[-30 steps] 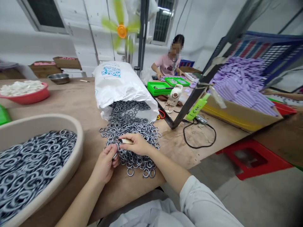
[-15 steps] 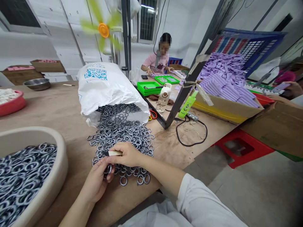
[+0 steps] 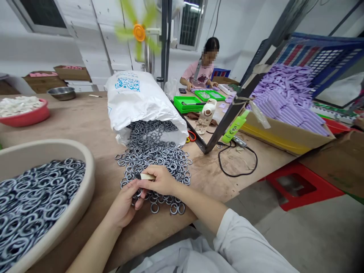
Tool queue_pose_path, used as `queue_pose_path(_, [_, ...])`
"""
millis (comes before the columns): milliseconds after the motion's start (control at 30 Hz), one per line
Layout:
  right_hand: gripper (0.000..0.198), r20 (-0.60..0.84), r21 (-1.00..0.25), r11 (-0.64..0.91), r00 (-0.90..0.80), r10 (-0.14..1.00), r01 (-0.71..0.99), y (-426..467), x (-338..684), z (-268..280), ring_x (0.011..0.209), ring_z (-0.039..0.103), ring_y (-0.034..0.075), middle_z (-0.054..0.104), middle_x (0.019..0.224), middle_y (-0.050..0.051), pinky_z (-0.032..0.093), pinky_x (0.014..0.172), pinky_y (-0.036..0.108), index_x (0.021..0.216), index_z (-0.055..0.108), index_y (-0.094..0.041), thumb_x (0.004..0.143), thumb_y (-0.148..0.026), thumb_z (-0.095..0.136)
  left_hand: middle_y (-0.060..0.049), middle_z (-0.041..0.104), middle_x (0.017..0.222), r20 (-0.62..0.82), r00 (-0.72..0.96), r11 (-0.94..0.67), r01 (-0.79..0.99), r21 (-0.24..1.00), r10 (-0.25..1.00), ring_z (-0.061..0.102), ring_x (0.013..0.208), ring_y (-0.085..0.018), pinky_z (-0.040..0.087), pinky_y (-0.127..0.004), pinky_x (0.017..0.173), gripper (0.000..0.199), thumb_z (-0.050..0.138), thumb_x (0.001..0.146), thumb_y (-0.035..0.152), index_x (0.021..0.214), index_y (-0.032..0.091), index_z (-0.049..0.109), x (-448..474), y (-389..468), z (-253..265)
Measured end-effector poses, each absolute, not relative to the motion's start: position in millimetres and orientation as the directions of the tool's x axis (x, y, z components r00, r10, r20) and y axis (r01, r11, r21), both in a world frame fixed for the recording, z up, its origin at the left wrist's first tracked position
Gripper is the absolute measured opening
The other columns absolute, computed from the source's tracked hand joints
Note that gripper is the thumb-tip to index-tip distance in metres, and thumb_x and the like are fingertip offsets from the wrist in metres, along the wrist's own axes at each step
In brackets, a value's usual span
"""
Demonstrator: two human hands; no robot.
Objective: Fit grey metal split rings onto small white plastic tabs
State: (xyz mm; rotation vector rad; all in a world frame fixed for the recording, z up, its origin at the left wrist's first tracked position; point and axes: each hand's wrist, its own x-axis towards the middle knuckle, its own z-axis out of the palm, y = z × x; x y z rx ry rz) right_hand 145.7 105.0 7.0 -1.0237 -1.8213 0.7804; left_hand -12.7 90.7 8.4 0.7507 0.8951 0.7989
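In the head camera's view, a person's two bare hands met at the near side of a brown table [image 3: 210, 184]. The left hand [image 3: 125, 206] pinched a grey ring [image 3: 138, 193] between thumb and fingers. The right hand [image 3: 161, 180] gripped a small pale-handled tool [image 3: 148, 177], its dark end above the ring; whether it touched could not be told. Just beyond the hands, loose grey rings [image 3: 159, 157] lay heaped at the open mouth of a white sack [image 3: 139, 104]. At near left stood a beige tub [image 3: 90, 167] of similar rings; behind it, a red basin [image 3: 34, 118] held white pieces. At the far side, a co-worker in pink [image 3: 200, 74] sat by green trays [image 3: 193, 109]. On the right, purple pieces [image 3: 281, 94] filled a carton [image 3: 273, 138].
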Motion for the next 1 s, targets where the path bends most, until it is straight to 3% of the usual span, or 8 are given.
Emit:
queue_pose_path(267, [0.034, 0.425, -0.811, 0.473, -0.211, 0.880, 0.343, 103, 142, 1, 0.075, 0.060, 0.014, 0.068, 0.083, 0.003, 0.046, 0.073, 0.027, 0.090, 0.072, -0.018, 0.076, -0.049, 0.075, 0.004, 0.048, 0.048, -0.271, 0.273, 0.341, -0.255, 0.905, 0.923, 0.035, 0.041, -0.006, 0.027, -0.016, 0.034, 0.041, 0.074, 0.066, 0.052, 0.065, 0.017, 0.053, -6, 91, 5])
queue_pose_path(433, [0.036, 0.362, -0.861, 0.408, -0.199, 0.911, 0.304, 103, 141, 4, 0.068, 0.057, 0.013, 0.065, 0.073, 0.001, 0.045, 0.068, 0.026, 0.078, 0.069, -0.018, 0.077, -0.054, 0.072, 0.003, 0.047, 0.047, -0.224, 0.318, 0.298, -0.207, 0.932, 0.921, 0.036, 0.042, -0.007, 0.026, -0.017, 0.035, 0.037, 0.069, 0.071, 0.049, 0.062, 0.017, 0.051, -6, 91, 4])
queue_pose_path(567, [0.040, 0.255, -0.947, 0.291, -0.232, 0.939, 0.137, 108, 142, 2, 0.064, 0.056, 0.014, 0.062, 0.066, -0.001, 0.044, 0.064, 0.027, 0.072, 0.063, -0.019, 0.082, -0.058, 0.064, 0.004, 0.045, 0.048, -0.223, 0.336, 0.308, -0.225, 0.924, 0.915, 0.035, 0.040, -0.005, 0.023, -0.017, 0.035, 0.040, 0.068, 0.073, 0.051, 0.063, 0.017, 0.050, -6, 90, 6])
queue_pose_path(667, [0.041, 0.264, -0.950, 0.280, -0.124, 0.957, 0.140, 112, 146, -1, 0.061, 0.049, 0.012, 0.055, 0.063, -0.002, 0.039, 0.060, 0.026, 0.070, 0.060, -0.020, 0.084, -0.058, 0.062, 0.004, 0.045, 0.047, -0.213, 0.366, 0.326, -0.281, 0.903, 0.906, 0.034, 0.039, -0.004, 0.022, -0.017, 0.036, 0.041, 0.068, 0.075, 0.052, 0.064, 0.017, 0.049, -5, 91, 7])
queue_pose_path(800, [0.042, 0.360, -0.846, 0.397, -0.169, 0.918, 0.356, 110, 154, 1, 0.055, 0.041, 0.011, 0.046, 0.058, -0.003, 0.031, 0.055, 0.026, 0.069, 0.057, -0.019, 0.092, -0.054, 0.051, 0.004, 0.046, 0.049, -0.210, 0.357, 0.339, -0.353, 0.872, 0.910, 0.034, 0.038, -0.004, 0.021, -0.016, 0.036, 0.041, 0.066, 0.078, 0.053, 0.067, 0.017, 0.049, -6, 95, 6])
queue_pose_path(900, [0.042, 0.453, -0.668, 0.537, -0.292, 0.843, 0.514, 103, 155, 5, 0.056, 0.041, 0.011, 0.047, 0.058, -0.002, 0.029, 0.057, 0.027, 0.064, 0.054, -0.019, 0.093, -0.049, 0.051, 0.005, 0.046, 0.050, -0.217, 0.328, 0.342, -0.392, 0.854, 0.919, 0.035, 0.040, -0.003, 0.021, -0.015, 0.036, 0.041, 0.067, 0.078, 0.052, 0.069, 0.016, 0.049, -7, 95, 4])
queue_pose_path(1000, [0.040, 0.471, -0.562, 0.583, -0.353, 0.808, 0.586, 98, 152, 6, 0.058, 0.044, 0.012, 0.051, 0.061, -0.001, 0.030, 0.058, 0.027, 0.065, 0.056, -0.019, 0.094, -0.047, 0.050, 0.005, 0.045, 0.051, -0.228, 0.308, 0.347, -0.419, 0.839, 0.924, 0.035, 0.040, -0.003, 0.022, -0.014, 0.036, 0.040, 0.070, 0.075, 0.051, 0.070, 0.017, 0.050, -6, 95, 3])
